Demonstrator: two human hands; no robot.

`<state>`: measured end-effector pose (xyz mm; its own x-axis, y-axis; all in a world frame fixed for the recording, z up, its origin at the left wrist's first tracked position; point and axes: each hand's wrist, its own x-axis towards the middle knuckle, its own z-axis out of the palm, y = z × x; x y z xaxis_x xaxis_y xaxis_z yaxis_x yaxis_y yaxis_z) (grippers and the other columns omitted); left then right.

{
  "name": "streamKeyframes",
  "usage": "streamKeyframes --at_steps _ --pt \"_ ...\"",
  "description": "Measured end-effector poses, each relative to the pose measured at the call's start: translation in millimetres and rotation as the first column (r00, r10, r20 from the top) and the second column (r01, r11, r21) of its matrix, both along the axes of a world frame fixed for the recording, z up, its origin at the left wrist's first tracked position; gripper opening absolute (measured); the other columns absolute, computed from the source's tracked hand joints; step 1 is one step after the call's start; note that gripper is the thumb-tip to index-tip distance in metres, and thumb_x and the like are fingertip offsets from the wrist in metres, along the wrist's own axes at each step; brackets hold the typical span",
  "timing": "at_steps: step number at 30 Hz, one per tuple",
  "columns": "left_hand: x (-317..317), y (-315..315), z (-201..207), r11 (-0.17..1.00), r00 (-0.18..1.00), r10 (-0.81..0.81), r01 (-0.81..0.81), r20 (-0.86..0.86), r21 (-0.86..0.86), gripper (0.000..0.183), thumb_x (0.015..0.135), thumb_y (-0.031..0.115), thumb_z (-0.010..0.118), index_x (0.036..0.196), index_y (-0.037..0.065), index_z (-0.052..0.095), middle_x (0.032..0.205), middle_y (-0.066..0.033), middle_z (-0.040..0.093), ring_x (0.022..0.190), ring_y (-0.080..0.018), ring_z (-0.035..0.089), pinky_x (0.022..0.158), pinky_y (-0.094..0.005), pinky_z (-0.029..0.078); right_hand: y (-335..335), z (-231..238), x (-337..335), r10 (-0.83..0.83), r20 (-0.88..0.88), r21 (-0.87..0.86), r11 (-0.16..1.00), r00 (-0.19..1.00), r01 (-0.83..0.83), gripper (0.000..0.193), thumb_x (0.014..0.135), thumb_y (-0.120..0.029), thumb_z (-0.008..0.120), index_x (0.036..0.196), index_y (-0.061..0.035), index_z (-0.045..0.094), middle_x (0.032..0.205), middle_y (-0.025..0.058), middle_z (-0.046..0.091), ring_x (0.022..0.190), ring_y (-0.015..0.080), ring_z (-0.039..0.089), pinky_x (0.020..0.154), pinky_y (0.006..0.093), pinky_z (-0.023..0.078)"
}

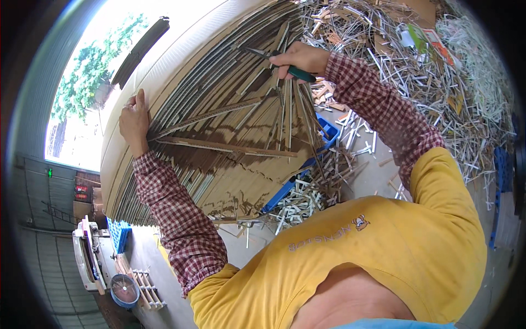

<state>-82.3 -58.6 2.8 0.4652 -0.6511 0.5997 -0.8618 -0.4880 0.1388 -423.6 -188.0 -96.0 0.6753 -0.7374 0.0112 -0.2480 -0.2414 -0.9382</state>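
Note:
A tall stack of cardboard sheets (181,96) fills the middle, its cut edges fanned in brown and white layers. At its left side my left hand (134,122) grips the edge, fingers curled and thumb pointing up. My right hand (300,59) is closed around a green-handled tool (300,74) with a slim dark tip, held over the upper right of the stack. The tool's exact kind is not clear. Loose cardboard strips (227,147) hang and stick out across the layers, several of them converging below my right hand.
A large heap of thin scrap strips (378,55) lies at the far right. Below the stack shows a blue pallet (287,192) with more scraps (304,200) beside it. At the lower left are a blue round basket (125,290), a wooden rack (148,288) and a white machine (87,255).

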Motion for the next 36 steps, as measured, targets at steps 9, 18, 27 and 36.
streamKeyframes --at_steps 9,18,27,36 --pt "-2.7 -1.0 -0.8 1.0 1.0 0.003 -0.003 0.007 0.014 0.058 0.079 0.057 0.038 0.103 0.01 0.06 0.09 -0.021 0.059 0.09 -0.0353 0.055 0.076 -0.0413 0.043 -0.9 8.9 -1.0 -0.036 -0.03 0.066 0.997 0.999 0.038 0.046 0.08 -0.043 0.052 0.07 0.0011 0.063 0.059 0.0075 0.058 0.042 0.0103 0.053 0.037 0.0191 0.045" --pt "-4.7 1.9 4.1 1.0 1.0 -0.009 0.01 -0.003 0.028 0.058 0.079 0.057 0.037 0.104 0.01 0.059 0.091 -0.0212 0.059 0.09 -0.035 0.055 0.075 -0.0414 0.043 1.1 -23.0 12.9 -0.097 -0.018 -0.24 0.967 0.995 0.09 0.051 0.079 -0.046 0.051 0.068 0.0018 0.064 0.061 0.0105 0.058 0.041 0.0135 0.048 0.045 0.0291 0.045" --pt "-14.7 0.4 5.1 1.0 1.0 -0.005 0.005 -0.014 0.029 0.057 0.079 0.056 0.037 0.102 0.009 0.06 0.09 -0.021 0.059 0.089 -0.035 0.056 0.076 -0.041 0.043 -5.6 -4.2 13.4 -0.099 0.04 -0.038 0.994 0.994 0.1 0.046 0.078 -0.043 0.054 0.066 0.0006 0.064 0.061 0.0069 0.058 0.052 0.011 0.053 0.044 0.0236 0.044" --pt "-8.4 -7.8 -0.6 1.0 1.0 0.007 -0.007 0.011 0.023 0.059 0.079 0.057 0.037 0.101 0.007 0.059 0.09 -0.0216 0.059 0.089 -0.0361 0.055 0.076 -0.0425 0.042 25.2 -171.2 -42.2 -0.46 0.198 -0.043 0.878 0.866 0.476 0.036 0.076 -0.032 0.055 0.072 0.0029 0.058 0.056 0.0084 0.055 0.054 0.0168 0.05 0.053 0.0318 0.039"
